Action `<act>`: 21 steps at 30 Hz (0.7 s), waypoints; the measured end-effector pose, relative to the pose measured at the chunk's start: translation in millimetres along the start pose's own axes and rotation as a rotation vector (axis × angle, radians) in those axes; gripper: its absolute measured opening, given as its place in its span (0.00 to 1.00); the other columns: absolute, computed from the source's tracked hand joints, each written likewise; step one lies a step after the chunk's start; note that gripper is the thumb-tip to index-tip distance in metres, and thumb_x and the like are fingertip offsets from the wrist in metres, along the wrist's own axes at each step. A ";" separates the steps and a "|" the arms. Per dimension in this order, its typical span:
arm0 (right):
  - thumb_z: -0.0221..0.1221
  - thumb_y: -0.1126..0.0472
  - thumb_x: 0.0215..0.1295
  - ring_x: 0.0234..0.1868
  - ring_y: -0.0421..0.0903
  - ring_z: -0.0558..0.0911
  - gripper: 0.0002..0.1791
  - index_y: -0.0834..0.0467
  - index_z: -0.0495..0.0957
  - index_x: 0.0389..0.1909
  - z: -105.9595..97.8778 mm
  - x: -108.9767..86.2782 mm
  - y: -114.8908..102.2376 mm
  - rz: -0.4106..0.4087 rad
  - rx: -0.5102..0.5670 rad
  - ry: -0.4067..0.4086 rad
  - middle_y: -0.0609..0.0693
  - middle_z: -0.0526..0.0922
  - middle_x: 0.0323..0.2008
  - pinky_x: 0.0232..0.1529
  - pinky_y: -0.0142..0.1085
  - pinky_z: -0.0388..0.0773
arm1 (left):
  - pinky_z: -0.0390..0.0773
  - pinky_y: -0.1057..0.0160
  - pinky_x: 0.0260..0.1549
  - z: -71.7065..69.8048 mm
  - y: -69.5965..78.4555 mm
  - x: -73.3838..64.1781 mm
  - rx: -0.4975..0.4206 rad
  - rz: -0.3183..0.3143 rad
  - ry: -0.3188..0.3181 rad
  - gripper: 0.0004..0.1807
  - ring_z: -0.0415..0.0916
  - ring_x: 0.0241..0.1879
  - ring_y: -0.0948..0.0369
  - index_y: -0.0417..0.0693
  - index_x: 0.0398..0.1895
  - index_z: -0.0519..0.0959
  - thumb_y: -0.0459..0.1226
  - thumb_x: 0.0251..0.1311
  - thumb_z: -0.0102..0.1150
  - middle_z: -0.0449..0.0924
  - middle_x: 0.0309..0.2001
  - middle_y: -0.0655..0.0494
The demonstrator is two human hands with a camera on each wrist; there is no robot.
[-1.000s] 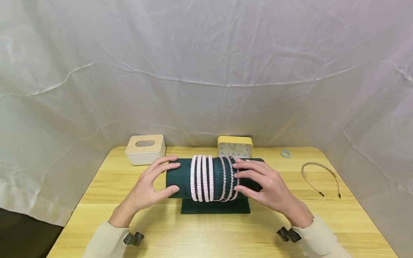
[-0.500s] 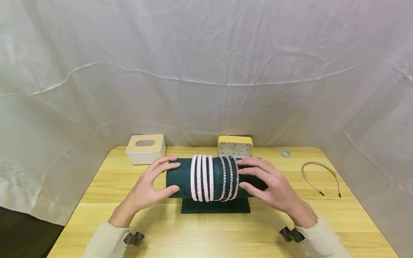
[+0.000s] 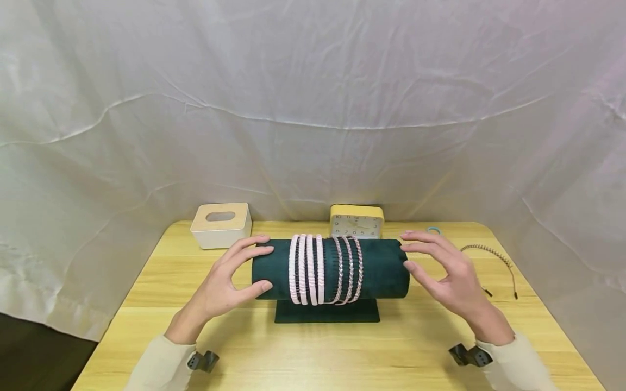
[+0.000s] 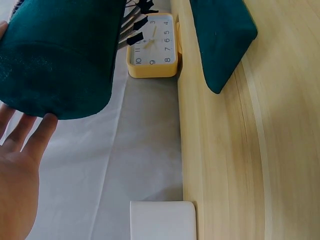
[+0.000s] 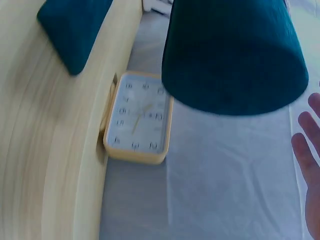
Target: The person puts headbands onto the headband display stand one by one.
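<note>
A dark green velvet roll stand is in the middle of the head view, its roll raised on a flat foot. Several pale pink, ribbed headbands are on its left half. To their right sit three thin, twisted metallic headbands. My left hand holds the roll's left end, thumb in front and fingers on top; the left wrist view shows fingertips at the end's rim. My right hand is just off the right end, fingers spread and holding nothing; the right wrist view shows a gap there.
Behind the roll stands a yellow alarm clock. A white tissue box with a wooden lid is at the back left. At the right lie a thin wavy headband and a light blue ring, both partly hidden by my right hand.
My right hand has drawn away to the right, from the metallic headbands to past the roll's right end, baring that end. My left hand has stayed in place.
</note>
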State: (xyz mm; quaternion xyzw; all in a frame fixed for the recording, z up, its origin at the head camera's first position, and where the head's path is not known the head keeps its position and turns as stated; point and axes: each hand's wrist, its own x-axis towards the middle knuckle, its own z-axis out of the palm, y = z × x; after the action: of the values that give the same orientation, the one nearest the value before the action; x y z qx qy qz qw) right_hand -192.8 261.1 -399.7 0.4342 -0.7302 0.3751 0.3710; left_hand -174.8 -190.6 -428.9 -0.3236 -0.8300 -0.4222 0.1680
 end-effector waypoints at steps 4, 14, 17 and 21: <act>0.64 0.47 0.80 0.64 0.39 0.84 0.25 0.70 0.88 0.47 -15.1 -3.7 3.8 0.035 -0.041 0.020 0.65 0.89 0.52 0.71 0.27 0.74 | 0.65 0.69 0.77 -0.4 0.3 0.4 0.004 0.000 0.000 0.38 0.69 0.77 0.55 0.59 0.73 0.80 0.35 0.58 0.82 0.72 0.77 0.52; 0.68 0.58 0.76 0.62 0.33 0.85 0.17 0.72 0.88 0.45 -50.4 -19.6 25.0 0.123 -0.126 0.082 0.65 0.90 0.50 0.60 0.19 0.74 | 0.65 0.69 0.77 0.2 -0.6 0.0 0.010 0.000 0.001 0.37 0.69 0.77 0.56 0.59 0.72 0.80 0.36 0.58 0.82 0.73 0.77 0.54; 0.68 0.66 0.71 0.63 0.33 0.84 0.11 0.72 0.88 0.45 -62.1 -32.3 39.7 0.172 -0.158 0.081 0.65 0.90 0.50 0.62 0.20 0.74 | 0.65 0.69 0.76 0.8 -1.3 -0.1 0.012 0.000 0.002 0.37 0.70 0.77 0.56 0.59 0.72 0.80 0.36 0.58 0.82 0.73 0.77 0.54; 0.69 0.75 0.63 0.62 0.29 0.83 0.11 0.69 0.89 0.46 -76.9 -51.4 61.2 0.276 -0.213 0.075 0.64 0.90 0.51 0.63 0.18 0.74 | 0.65 0.69 0.76 1.2 -1.8 -0.4 0.012 0.002 0.002 0.37 0.70 0.77 0.56 0.59 0.72 0.80 0.36 0.58 0.82 0.73 0.77 0.54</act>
State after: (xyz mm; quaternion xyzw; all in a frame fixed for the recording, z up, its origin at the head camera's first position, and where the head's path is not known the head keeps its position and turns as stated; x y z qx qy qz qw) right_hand -214.1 367.1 -424.0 0.2737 -0.8042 0.3590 0.3867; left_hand -175.8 -190.6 -430.9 -0.3231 -0.8319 -0.4173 0.1715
